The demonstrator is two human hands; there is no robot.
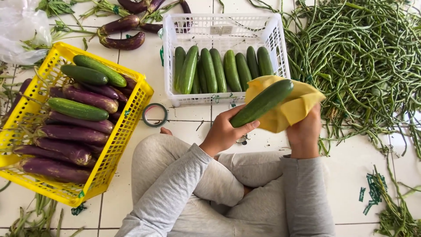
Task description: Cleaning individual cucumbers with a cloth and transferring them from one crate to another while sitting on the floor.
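Left hand (pixel 223 131) fingers clamp the cucumber (pixel 262 102) — long axis slanting up-right — right hand (pixel 305 129) gripping yellow cloth (pixel 291 109).

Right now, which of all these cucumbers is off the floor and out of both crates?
The cucumber gripped at its lower end by the left hand, lying against the yellow cloth held by the right hand. The others lie in the white crate or yellow crate.
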